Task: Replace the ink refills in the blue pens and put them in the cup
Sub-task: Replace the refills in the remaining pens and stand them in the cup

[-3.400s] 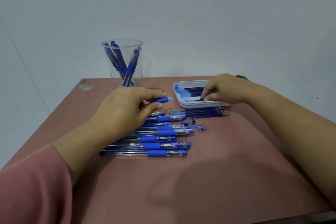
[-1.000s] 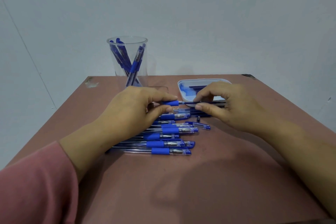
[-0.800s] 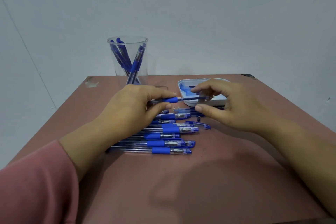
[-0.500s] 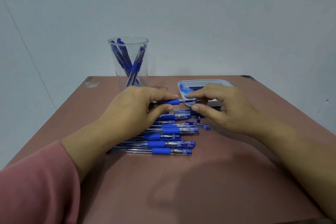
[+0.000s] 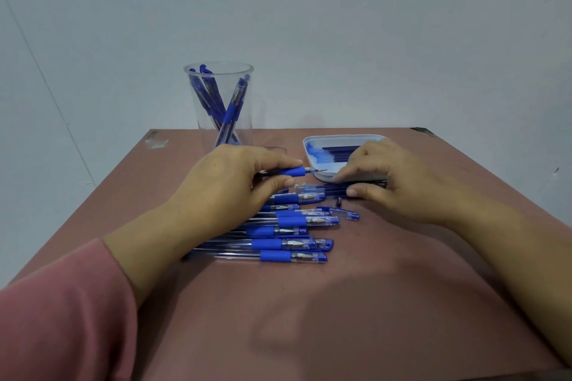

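— Gripped anything with the left hand (image 5: 229, 185)?

— Clamped round a blue pen (image 5: 292, 171), thumb and fingers curled on the barrel. Held level just above the table (image 5: 371, 303), uncapped tip pointing right toward the white tray (image 5: 340, 137).

— And with the right hand (image 5: 390, 182)?

— Rested palm down at the tray's near edge, fingers bent over the loose refills (image 5: 334, 190) lying on the table there, thumb touching them. Could not tell whether pinched on one or merely resting.

— Touched the pen at all?

— No. Sat clear of the tip, with a small gap between.

— Saw other pens where?

— Found as a row of pens (image 5: 291, 244) flat on the table, under and right of the left hand, capped ends pointing right. Just beyond, a loose cap (image 5: 343, 213) and a small dark piece (image 5: 339, 202), near the right thumb.

— And the cup (image 5: 206, 133)?

— Stood upright at the table's far left, clear-walled, apart from both hands, with a few leaning pens (image 5: 230, 108) inside. Noted dark tray refills (image 5: 337, 153) lined up in the tray, and a pink sleeve (image 5: 62, 318) on the left forearm.
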Demonstrator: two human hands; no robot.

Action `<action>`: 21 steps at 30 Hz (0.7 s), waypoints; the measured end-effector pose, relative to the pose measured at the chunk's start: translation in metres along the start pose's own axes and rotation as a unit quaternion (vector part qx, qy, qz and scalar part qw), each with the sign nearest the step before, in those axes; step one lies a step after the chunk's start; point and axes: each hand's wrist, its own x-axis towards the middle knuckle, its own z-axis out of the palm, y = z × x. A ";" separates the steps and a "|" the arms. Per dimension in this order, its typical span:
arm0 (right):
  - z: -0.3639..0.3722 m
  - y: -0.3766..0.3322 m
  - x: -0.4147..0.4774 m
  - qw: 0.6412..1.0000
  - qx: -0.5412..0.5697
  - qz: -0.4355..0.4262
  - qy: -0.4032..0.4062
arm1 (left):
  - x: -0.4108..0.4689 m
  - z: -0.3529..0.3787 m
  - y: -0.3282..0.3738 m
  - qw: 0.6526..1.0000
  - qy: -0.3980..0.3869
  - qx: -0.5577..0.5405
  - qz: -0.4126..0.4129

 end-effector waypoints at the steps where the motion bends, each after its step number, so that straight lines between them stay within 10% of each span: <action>1: 0.001 0.000 0.000 1.000 -0.008 0.004 -0.021 | 0.000 0.000 0.000 1.000 -0.002 -0.003 -0.001; 10: 0.003 -0.012 0.001 0.998 -0.028 0.008 -0.057 | 0.000 0.001 0.000 1.000 -0.003 -0.005 0.000; 15: -0.003 -0.022 -0.001 0.986 0.119 0.026 0.117 | 0.000 0.000 -0.001 1.000 -0.002 -0.004 -0.002; 21: 0.004 -0.031 0.002 0.967 0.222 0.029 0.119 | 0.000 -0.001 0.001 1.000 0.000 -0.014 0.006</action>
